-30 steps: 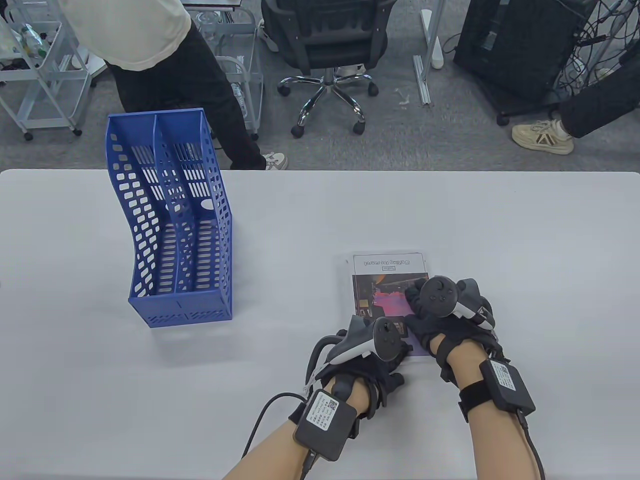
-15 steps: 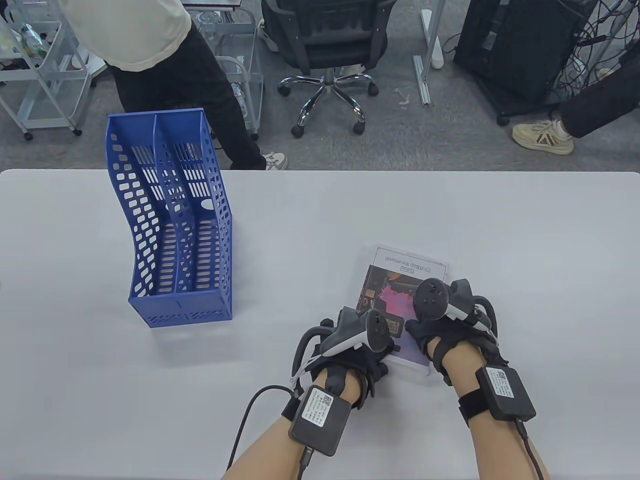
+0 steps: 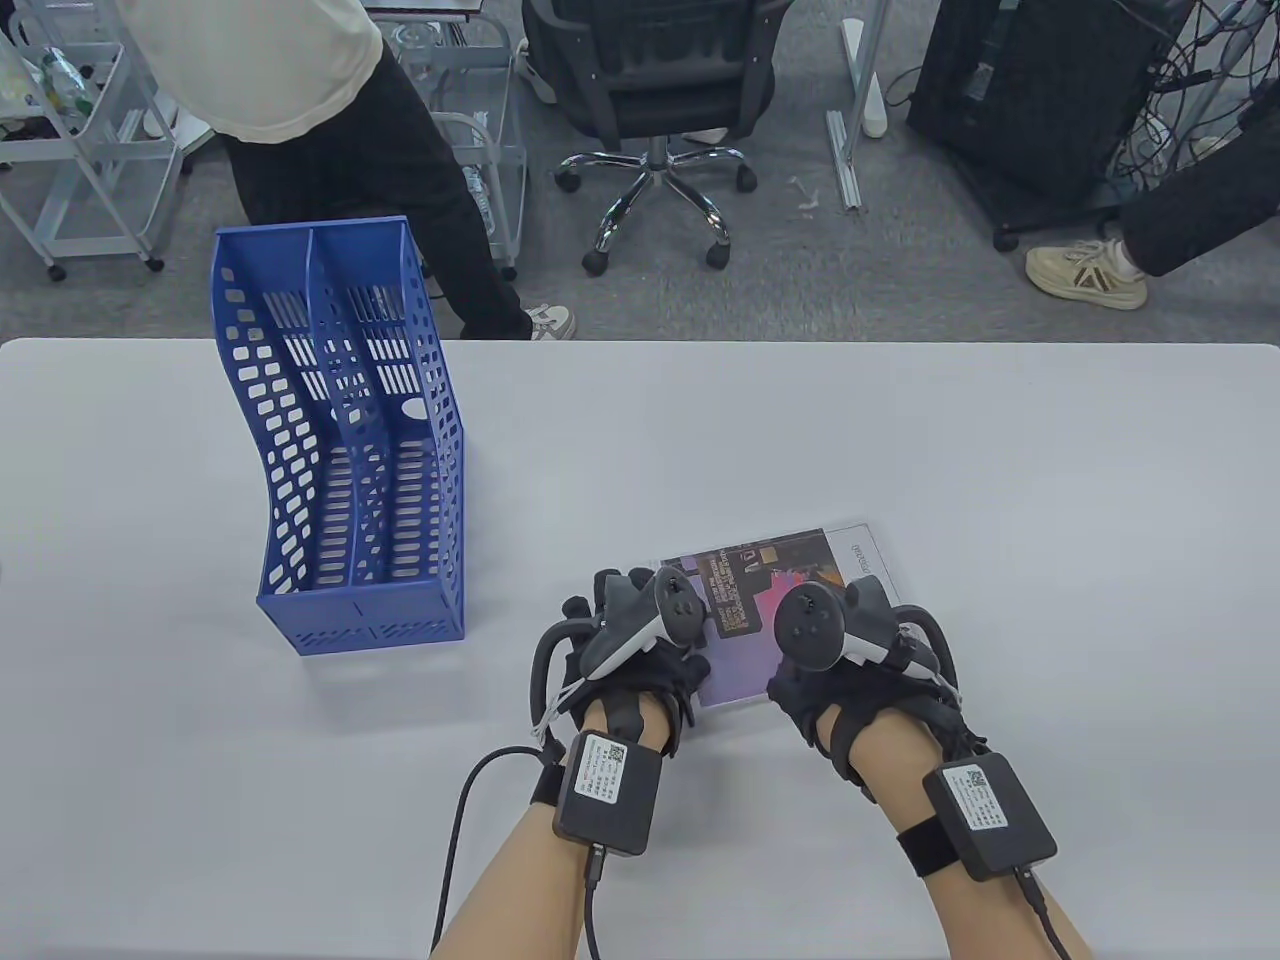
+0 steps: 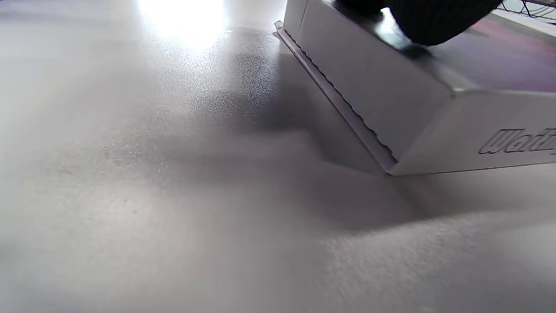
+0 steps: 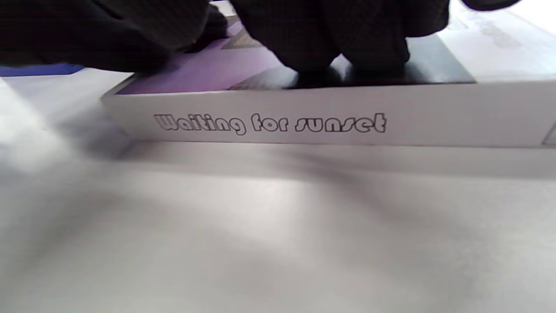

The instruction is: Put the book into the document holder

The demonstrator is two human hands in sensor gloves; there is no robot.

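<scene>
The book (image 3: 745, 600), with a purple and black cover, lies flat on the white table (image 3: 900, 430) with its long side across. Its white spine reads "Waiting for sunset" in the right wrist view (image 5: 304, 117). My left hand (image 3: 625, 620) holds the book's left end, and a fingertip (image 4: 434, 21) presses on the cover near that corner (image 4: 391, 108). My right hand (image 3: 830, 640) holds the near long edge, its fingers (image 5: 321, 39) pressing down on the cover just above the spine. The blue document holder (image 3: 350, 440) stands upright to the left, both slots open at the top, well apart from both hands.
The holder has two slots split by a perforated divider (image 3: 335, 380). Beyond the table's far edge are an office chair (image 3: 650, 90), a standing person (image 3: 330, 130), a wire cart (image 3: 80, 130) and a seated person's foot (image 3: 1085, 275).
Both hands have turned the book about a quarter turn clockwise, so its long side now runs across the table. Book and hands have also shifted left. The holder has not moved.
</scene>
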